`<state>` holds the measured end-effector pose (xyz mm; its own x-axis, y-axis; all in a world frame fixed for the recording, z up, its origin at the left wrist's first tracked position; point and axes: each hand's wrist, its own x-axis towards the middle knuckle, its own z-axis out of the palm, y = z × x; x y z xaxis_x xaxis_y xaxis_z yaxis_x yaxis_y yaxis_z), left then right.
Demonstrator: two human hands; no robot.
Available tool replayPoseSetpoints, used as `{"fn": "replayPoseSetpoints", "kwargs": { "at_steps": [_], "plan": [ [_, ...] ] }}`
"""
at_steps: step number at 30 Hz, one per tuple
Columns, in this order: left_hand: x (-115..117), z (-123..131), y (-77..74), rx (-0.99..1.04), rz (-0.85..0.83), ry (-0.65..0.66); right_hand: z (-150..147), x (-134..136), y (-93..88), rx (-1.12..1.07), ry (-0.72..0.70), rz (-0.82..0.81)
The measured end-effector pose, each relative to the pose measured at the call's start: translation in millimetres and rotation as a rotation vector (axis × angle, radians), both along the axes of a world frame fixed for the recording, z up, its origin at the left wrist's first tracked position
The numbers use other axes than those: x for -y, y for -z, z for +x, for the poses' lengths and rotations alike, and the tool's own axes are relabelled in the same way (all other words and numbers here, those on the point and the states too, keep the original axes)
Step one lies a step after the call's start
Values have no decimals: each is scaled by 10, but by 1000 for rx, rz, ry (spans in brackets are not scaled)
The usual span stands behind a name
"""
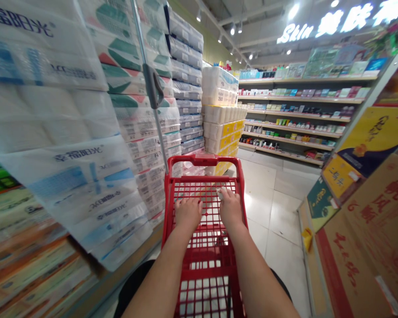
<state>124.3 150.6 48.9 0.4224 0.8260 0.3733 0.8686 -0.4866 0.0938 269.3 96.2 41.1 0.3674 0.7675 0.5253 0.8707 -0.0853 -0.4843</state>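
Note:
A red shopping cart with a plastic grid is in front of me, at the centre of the head view. My left hand lies over the left part of the grid, its fingers bent down onto the cart. Over the right part is my right hand, fingers curled, with a small crumpled white piece, perhaps paper, at its fingertips. The undersides of both hands are hidden. A metal pole with a grey grip rises by the cart's far left corner.
Tall stacks of wrapped toilet rolls and tissue packs line the left side. Cardboard cartons and yellow boxes stand close on the right. A tiled floor leads to shelves of small products ahead.

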Motion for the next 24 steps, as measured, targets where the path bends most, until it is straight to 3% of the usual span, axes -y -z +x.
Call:
{"fn": "replayPoseSetpoints", "kwargs": {
  "at_steps": [3, 8, 15, 21, 24],
  "plan": [
    [2, 2, 1, 5, 2, -2, -24, 7, 6, -7, -3, -5],
    [10, -10, -19, 14, -13, 7, -270, 13, 28, 116, -282, -52],
    [15, -2, -16, 4, -15, -2, -40, 16, -30, -63, 42, -24],
    [8, -19, -10, 7, -24, 7, -312, -2, 37, 17, -273, -63],
    [12, -24, -18, 3, -30, 6, -253, -13, 33, -24, -198, -41]
  ]
}}
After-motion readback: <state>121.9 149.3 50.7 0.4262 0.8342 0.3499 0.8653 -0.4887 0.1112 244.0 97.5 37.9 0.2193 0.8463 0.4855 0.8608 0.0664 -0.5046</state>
